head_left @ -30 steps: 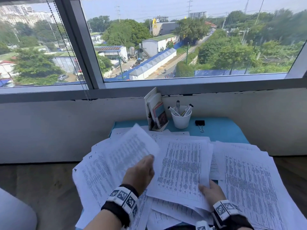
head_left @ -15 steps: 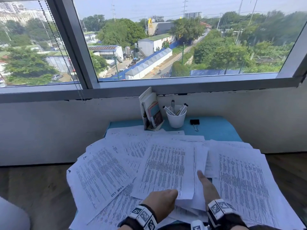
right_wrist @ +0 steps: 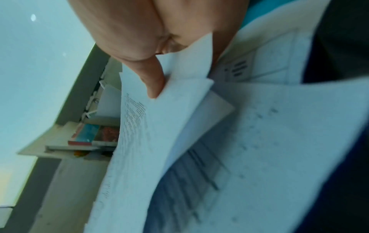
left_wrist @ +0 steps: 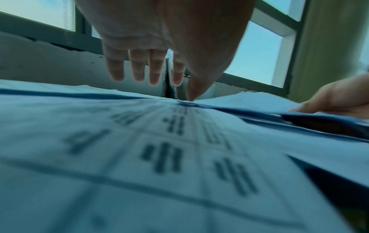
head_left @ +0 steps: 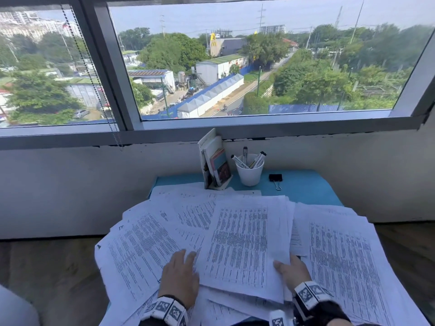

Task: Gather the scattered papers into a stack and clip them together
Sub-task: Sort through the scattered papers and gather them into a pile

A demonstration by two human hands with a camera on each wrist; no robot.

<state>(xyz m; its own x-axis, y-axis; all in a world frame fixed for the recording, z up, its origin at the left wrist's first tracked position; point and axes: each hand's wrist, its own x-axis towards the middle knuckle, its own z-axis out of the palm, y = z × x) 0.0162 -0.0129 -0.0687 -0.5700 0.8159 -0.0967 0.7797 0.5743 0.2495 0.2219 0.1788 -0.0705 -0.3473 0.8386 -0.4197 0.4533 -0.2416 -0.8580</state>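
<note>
The left hand [head_left: 180, 277] lay flat with straight, slightly spread fingers [left_wrist: 137, 69] on the scattered papers [head_left: 146, 245] in the lower middle of the head view, and it held nothing. In the left wrist view the thumb tip touched a sheet. The right hand [head_left: 292, 271], at the lower right of centre, pinched the near right corner of a small stack of papers [head_left: 244, 243]: the thumb [right_wrist: 151, 82] lay on top, and the other fingers were hidden under the sheets. The binder clip [head_left: 275, 178] lay apart on the blue table [head_left: 306, 187] in the upper middle, just to the right of the white cup [head_left: 249, 172] with pens and near the books [head_left: 215, 161].

Both wrist views were blurred, so the print was not readable. The near edge of the table was cut off by the frame.

Compared with half a second earlier, the left hand had moved left off the stack onto the loose sheets, and the right thumb had come onto the stack's corner.
</note>
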